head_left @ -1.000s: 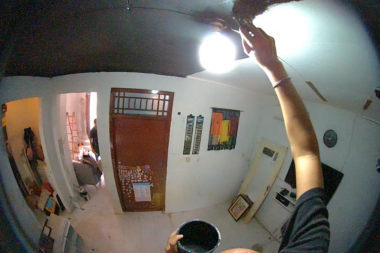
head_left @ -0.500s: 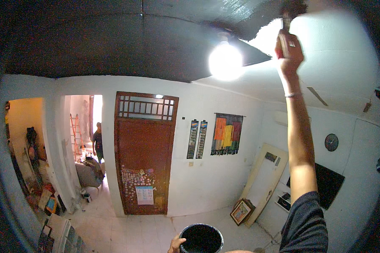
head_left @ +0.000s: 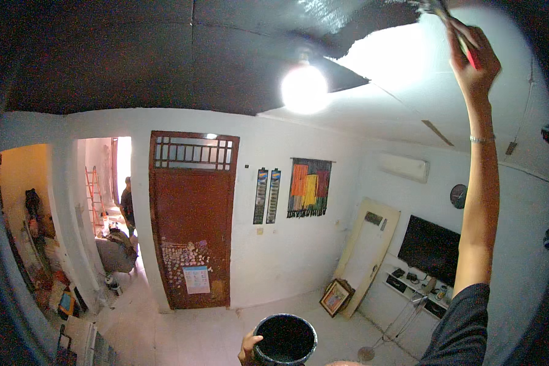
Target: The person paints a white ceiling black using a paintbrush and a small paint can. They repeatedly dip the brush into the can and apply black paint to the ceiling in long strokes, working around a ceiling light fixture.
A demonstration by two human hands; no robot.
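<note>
High at the upper right, my right hand [head_left: 474, 58] grips a paintbrush [head_left: 439, 12] with a partly red handle, its bristles against the ceiling at the edge of the wet black paint [head_left: 378, 27]. Beside that edge the ceiling [head_left: 512, 85] is white. A glowing bulb [head_left: 304, 88] hangs from the black-painted part, left of my raised arm. At the bottom centre my left hand [head_left: 248, 348] holds a round dark bucket [head_left: 285, 338] by its rim. The inside looks black, and I cannot make out how full it is.
Ahead are a brown door [head_left: 189, 256], a woven wall hanging [head_left: 308, 186], a leaning cream door [head_left: 363, 250], a framed picture [head_left: 337, 297] and a television [head_left: 429, 247]. At left, a person [head_left: 126, 204] stands in a doorway near an orange ladder [head_left: 93, 192], with piled items around.
My right hand and the brush have moved rightward along the ceiling, and the arm now reaches further right. My left hand still holds the bucket.
</note>
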